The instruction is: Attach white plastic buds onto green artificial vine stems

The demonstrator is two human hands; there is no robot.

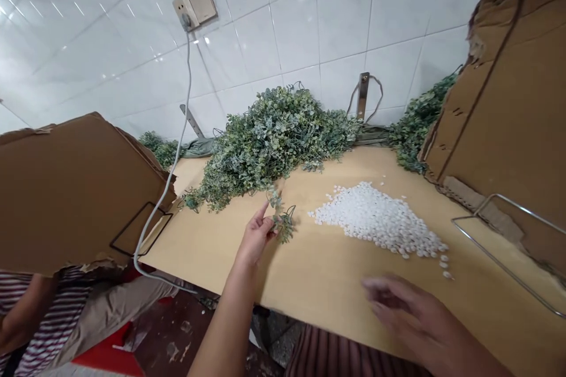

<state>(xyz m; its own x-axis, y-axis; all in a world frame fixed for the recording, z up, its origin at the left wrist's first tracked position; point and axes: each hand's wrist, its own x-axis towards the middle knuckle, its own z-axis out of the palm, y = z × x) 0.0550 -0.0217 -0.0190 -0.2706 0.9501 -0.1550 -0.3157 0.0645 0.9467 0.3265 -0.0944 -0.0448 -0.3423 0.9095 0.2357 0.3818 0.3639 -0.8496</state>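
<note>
My left hand (256, 235) is over the middle of the table, its fingers closed on a small sprig of artificial greenery (285, 227). The leaves stick out to the right of the fingertips. Behind it rises a large heap of the same green sprigs (278, 135) against the wall. To the right lies a spread pile of small white plastic pieces (375, 218). Nearer to me than that pile, my right hand (398, 306) hovers above the tabletop, fingers bent and smeared by motion. Whether it holds anything cannot be made out.
Cardboard partitions stand left (79, 188) and right (504, 94), with a black wire frame (141, 230) and a metal wire frame (508, 253) at their feet. A white cable (188, 82) hangs from the wall socket across the table's left end. Another person's arm (22, 312) shows lower left.
</note>
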